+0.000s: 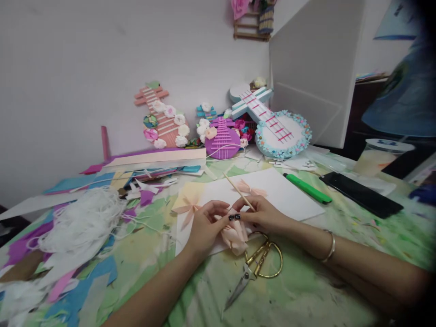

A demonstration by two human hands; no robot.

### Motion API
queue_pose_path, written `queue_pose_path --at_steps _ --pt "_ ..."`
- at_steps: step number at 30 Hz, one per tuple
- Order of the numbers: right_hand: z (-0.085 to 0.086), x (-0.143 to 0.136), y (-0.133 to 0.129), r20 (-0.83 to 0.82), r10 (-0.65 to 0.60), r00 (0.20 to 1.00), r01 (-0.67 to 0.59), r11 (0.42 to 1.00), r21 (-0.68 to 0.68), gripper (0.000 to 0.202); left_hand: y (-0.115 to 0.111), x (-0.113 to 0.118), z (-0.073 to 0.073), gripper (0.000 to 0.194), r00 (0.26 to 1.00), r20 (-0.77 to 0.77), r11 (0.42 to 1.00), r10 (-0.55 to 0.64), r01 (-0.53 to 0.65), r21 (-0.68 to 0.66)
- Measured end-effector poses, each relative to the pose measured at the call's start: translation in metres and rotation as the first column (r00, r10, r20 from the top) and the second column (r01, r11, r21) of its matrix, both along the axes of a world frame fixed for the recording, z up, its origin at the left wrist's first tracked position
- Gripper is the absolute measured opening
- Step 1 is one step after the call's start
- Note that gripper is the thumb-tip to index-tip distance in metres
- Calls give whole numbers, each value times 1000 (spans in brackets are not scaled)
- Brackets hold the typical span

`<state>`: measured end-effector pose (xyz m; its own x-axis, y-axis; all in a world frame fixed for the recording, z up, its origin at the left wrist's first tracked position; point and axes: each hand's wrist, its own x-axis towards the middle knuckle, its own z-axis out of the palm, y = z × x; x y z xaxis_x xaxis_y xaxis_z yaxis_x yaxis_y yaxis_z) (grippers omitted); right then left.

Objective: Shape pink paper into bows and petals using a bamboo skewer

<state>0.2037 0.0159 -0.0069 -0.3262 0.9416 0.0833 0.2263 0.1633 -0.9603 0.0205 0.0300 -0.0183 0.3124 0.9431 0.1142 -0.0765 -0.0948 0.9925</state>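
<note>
Peach crepe paper (234, 238), folded and bunched, is gripped between both hands over the white sheet's front edge. My left hand (209, 225) pinches it from the left. On the other side, my right hand (260, 212) holds the paper, with a thin wooden stick (236, 188) slanting up from its fingers. The two thumbs, with dark nails, nearly meet on the paper. Gold-handled scissors (254, 268) lie just below the right hand. Peach paper petals (190, 208) rest left of the left hand, and another petal piece (250, 187) lies behind the hands.
A white sheet (296, 200) lies under the hands. Around it are a green marker (308, 188), a black phone (363, 194), a tangle of white string (83, 220) and coloured scraps (98, 281). Decorated instrument models (223, 138) lean against the wall. A lidded cup (374, 156) stands right.
</note>
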Motion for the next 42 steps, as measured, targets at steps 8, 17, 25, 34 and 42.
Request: queue_pose_path --at_steps 8,17,25,34,42 --pt "-4 -2 -2 -27 -142 989 140 988 -67 26 0 0 -2 32 998 -43 998 -47 49 45" --pt "-5 2 4 91 -89 992 68 975 211 25 -2 0 0 21 1000 -16 1000 -20 19 -19" --pt "15 22 4 495 -42 868 -224 857 465 36 -3 -1 3 25 998 56 996 -23 28 -82" --pt "21 21 -2 687 -198 699 -268 818 509 33 -4 -2 2 22 995 82 997 -53 57 -52" --pt "14 20 -3 641 -201 741 -309 744 592 30 -3 -1 2 18 999 43 998 0 3 -61"
